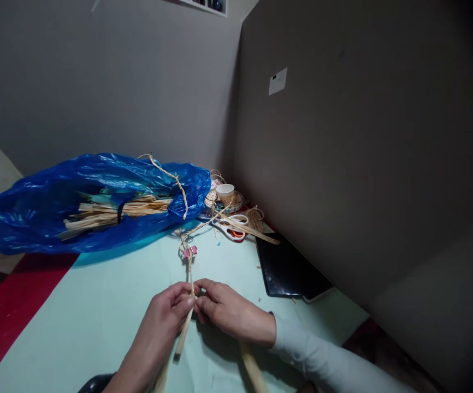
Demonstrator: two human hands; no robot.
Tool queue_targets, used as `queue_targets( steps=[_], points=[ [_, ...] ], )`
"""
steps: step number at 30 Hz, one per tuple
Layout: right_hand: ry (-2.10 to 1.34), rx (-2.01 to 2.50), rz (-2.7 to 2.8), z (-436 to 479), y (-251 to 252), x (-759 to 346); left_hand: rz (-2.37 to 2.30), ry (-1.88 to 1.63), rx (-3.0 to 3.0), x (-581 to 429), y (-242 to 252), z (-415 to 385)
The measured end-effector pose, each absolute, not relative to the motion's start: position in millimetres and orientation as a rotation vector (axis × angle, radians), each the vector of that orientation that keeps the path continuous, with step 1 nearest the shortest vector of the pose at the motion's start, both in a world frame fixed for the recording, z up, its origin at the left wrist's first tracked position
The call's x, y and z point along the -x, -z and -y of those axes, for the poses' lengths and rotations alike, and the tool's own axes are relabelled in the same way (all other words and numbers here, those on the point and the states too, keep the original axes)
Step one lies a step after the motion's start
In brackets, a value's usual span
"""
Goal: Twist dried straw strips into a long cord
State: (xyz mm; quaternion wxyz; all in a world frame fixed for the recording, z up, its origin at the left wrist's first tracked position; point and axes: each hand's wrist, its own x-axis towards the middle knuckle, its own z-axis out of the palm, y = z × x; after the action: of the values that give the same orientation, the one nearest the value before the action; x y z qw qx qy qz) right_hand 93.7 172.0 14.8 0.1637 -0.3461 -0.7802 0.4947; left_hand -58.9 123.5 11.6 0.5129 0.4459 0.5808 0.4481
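Observation:
Both my hands meet low in the middle of the pale green table [97,305]. My left hand [166,311] and my right hand [224,308] each pinch pale straw strips [183,335] where they join a twisted braid [189,267]. The braid runs away from me to a pink clip [189,251]. Loose strip ends trail back toward me under both wrists.
A blue plastic bag [93,202] holding a bundle of straw strips lies at the back left. White-handled scissors [232,226], a small paper cup [225,192] on a woven disc and a dark tablet [288,270] lie at the right, against a grey partition wall.

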Motion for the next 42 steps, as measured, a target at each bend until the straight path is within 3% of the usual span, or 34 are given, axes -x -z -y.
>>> queue_targets(
  steps=[4, 16, 25, 33, 37, 42],
  points=[
    [-1.205, 1.053, 2.23, -163.2, -18.6, -93.3, -1.609, -1.062, -1.322, 60.5, -12.8, -117.8],
    [-1.406, 1.011, 1.878, -164.8, -0.8, -89.2, -1.98, -0.584, -1.84, 55.1, -30.2, -101.7],
    [-1.389, 1.01, 1.816, -168.3, 4.6, -83.8, -2.132, -0.737, -2.422, 38.1, -15.0, -87.0],
    [-1.777, 0.916, 1.559, -170.5, -0.8, -87.4, -2.123, -0.413, -3.048, 30.8, 8.2, -81.1],
    [-1.872, 0.901, 1.398, -170.8, -3.7, -88.7, -1.951, -0.549, -2.871, 44.5, 4.9, -73.5],
    [-2.029, 0.85, 1.305, -172.0, -11.2, -93.9, -1.916, -1.006, -1.633, 75.3, -21.2, -93.1]
  ],
)
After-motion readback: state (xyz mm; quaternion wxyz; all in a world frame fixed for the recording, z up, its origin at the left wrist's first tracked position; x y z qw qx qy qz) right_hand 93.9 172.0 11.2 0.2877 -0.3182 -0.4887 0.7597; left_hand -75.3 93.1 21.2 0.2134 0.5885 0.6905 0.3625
